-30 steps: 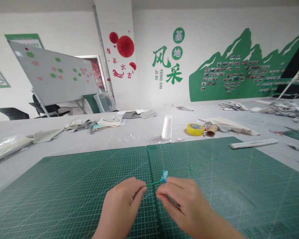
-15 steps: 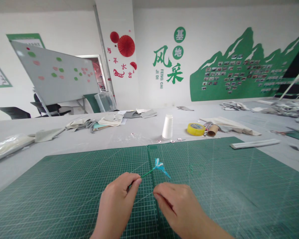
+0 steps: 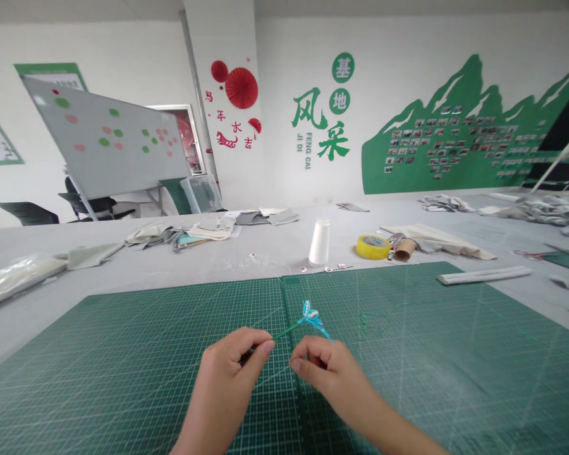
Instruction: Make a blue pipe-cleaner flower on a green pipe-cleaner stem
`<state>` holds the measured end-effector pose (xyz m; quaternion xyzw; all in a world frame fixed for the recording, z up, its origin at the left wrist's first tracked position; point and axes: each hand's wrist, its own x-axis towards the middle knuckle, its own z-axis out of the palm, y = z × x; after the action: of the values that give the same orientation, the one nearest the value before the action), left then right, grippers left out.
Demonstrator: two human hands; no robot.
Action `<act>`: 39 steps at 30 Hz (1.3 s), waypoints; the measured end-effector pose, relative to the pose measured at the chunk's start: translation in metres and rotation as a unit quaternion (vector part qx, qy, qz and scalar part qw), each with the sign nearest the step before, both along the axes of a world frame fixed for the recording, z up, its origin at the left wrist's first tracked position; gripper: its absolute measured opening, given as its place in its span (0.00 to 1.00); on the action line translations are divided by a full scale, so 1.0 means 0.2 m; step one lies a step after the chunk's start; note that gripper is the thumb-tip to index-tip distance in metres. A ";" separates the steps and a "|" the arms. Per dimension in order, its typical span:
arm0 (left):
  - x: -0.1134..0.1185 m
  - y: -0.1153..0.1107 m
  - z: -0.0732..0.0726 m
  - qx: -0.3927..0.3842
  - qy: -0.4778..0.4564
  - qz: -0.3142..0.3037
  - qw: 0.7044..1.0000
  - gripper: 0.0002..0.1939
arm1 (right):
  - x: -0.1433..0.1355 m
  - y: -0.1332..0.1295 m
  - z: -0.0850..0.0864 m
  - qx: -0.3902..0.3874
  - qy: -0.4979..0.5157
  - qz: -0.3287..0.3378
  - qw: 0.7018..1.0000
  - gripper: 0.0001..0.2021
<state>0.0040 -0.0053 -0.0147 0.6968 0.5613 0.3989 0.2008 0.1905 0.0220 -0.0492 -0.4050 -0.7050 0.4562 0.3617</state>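
Note:
My left hand (image 3: 237, 373) pinches the green stem of a small blue flower (image 3: 312, 316) between thumb and forefinger. The flower points up and to the right, with pale, bead-like lines on its petals and a thin blue tip hanging down at the right. Just below the flower, my right hand (image 3: 332, 373) is closed, thumb against bent fingers. Whatever it may be pinching is too small or hidden to make out. Both hands hover over a green cutting mat (image 3: 171, 341) with a white grid.
Loose green thread (image 3: 372, 322) lies on the mat's right part. Behind the mat stand a white thread cone (image 3: 319, 243), a yellow tape roll (image 3: 372, 247) and a cardboard tube (image 3: 404, 249). A rolled white strip (image 3: 483, 275) crosses the mat's right edge. Fabric scraps (image 3: 213, 228) lie farther back.
The flower and my left hand have shifted slightly to the right. My right hand has turned a little, its fingers more curled and its knuckles closer beneath the flower.

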 end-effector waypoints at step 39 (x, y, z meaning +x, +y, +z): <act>0.07 -0.02 -0.01 0.004 0.253 -0.166 0.953 0.13 | 0.14 0.00 0.17 0.170 -0.064 0.022 0.983 0.08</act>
<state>0.0183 -0.0092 -0.0174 0.8588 0.4686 0.1734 0.1127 0.2185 0.0216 -0.0151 -0.3505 -0.8028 0.3106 0.3690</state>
